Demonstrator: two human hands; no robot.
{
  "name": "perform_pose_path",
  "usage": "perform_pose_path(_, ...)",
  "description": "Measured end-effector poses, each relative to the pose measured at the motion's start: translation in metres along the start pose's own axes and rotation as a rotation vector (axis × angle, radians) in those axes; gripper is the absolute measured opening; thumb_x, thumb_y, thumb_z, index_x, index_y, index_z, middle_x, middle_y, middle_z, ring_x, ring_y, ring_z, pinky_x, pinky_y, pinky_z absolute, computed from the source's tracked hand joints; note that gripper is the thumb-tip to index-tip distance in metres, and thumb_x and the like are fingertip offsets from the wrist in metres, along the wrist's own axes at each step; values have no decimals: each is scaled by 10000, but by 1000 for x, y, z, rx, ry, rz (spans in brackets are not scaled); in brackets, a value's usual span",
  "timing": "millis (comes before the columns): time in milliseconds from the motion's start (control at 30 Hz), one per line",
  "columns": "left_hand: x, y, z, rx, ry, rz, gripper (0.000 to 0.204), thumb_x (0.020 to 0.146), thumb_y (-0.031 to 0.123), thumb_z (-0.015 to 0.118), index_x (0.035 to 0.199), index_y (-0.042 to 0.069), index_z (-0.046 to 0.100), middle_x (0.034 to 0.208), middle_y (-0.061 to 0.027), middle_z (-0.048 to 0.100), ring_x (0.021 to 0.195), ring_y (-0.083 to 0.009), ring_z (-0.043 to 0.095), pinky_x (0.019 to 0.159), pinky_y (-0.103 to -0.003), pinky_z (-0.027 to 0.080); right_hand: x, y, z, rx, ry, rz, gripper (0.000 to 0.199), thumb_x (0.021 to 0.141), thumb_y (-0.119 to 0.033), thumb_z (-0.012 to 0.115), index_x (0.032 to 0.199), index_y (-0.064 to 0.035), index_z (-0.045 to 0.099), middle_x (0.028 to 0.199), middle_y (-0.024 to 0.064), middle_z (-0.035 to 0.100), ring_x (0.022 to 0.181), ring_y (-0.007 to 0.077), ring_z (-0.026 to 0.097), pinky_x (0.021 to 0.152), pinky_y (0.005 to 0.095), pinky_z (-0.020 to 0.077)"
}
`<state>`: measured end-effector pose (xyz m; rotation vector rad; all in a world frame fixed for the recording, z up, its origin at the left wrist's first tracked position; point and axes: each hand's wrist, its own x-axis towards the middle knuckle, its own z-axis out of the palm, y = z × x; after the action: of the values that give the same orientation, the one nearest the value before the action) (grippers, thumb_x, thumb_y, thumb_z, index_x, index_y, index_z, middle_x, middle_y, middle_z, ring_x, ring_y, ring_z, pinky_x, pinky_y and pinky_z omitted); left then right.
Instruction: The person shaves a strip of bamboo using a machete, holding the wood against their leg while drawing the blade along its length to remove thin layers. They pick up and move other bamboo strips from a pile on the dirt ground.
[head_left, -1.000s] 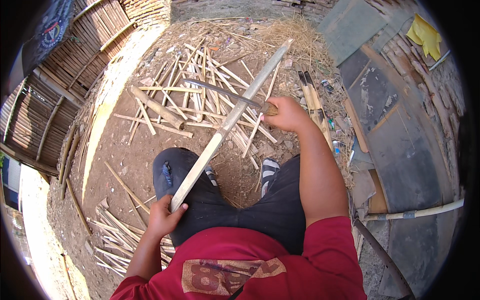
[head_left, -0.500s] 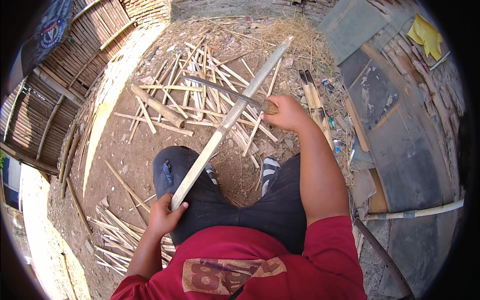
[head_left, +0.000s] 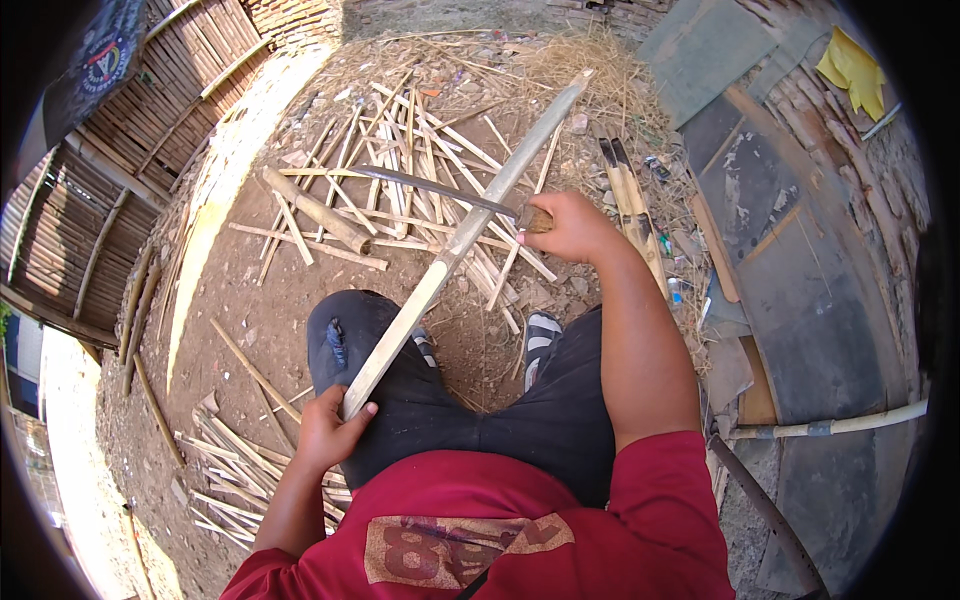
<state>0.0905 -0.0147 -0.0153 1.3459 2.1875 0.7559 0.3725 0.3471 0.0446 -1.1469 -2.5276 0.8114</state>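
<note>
A long split bamboo strip (head_left: 410, 318) slants from my left thigh up and away to the far right. My left hand (head_left: 329, 430) is closed round its near end, thumb on top. In my right hand (head_left: 572, 229) is the wooden handle of a long-bladed knife (head_left: 430, 186). Its dark blade crosses the strip about midway and points to the left, seeming to touch the strip's surface. Below the blade, the strip shows a paler, shaved stretch.
Split bamboo sticks (head_left: 405, 150) lie in a loose pile ahead, beside a thick bamboo piece (head_left: 316, 212). Another stick bundle (head_left: 235, 470) sits at the lower left. Split bamboo halves (head_left: 630, 215) and dark boards (head_left: 800, 300) are on the right. A bamboo wall (head_left: 185, 75) stands at the far left.
The knife's blade has tilted slightly, its tip a little farther up and left. My right hand has barely shifted; my left hand keeps its hold on the strip.
</note>
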Motion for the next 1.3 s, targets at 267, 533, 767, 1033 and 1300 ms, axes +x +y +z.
perform_pose_path(267, 0, 4, -2, 21, -15, -2, 351, 872, 312, 831, 934, 4, 675, 676, -103, 630, 619, -187, 604, 591, -357, 481, 1, 6, 7, -20, 8, -5, 660, 791, -382, 851, 1304, -3, 680, 1179, 279, 713, 1120, 393, 697, 981, 419, 534)
perform_pose_path(533, 0, 4, -1, -15, -28, -23, 304, 877, 253, 830, 934, 2, 668, 696, -50, 617, 659, -123, 562, 602, -332, 464, 5, 22, 8, 54, 160, 123, 634, 797, -351, 850, 1341, -74, 679, 1235, 242, 712, 1139, 373, 697, 993, 436, 534)
perform_pose_path(767, -1, 5, -4, 22, -31, -1, 316, 871, 270, 831, 934, 5, 671, 685, -83, 626, 645, -153, 591, 601, -345, 479, -3, 23, -6, 15, 57, 28, 660, 805, -357, 848, 1355, -43, 662, 1190, 247, 723, 1121, 354, 708, 970, 453, 536)
perform_pose_path(1033, 0, -2, -1, -29, -21, -47, 359, 862, 326, 836, 944, 12, 680, 679, -129, 642, 613, -211, 630, 595, -368, 491, -1, -7, -4, -160, 30, -65, 549, 816, -319, 823, 1291, -73, 700, 1072, 234, 739, 1019, 397, 711, 893, 467, 550)
perform_pose_path(1300, 2, -4, -1, 4, -12, 0, 357, 865, 322, 836, 921, 11, 670, 660, -110, 626, 605, -188, 606, 586, -366, 480, 11, 25, 2, -79, 331, 70, 508, 838, -318, 808, 1281, -92, 704, 1111, 225, 733, 1040, 394, 707, 910, 470, 556)
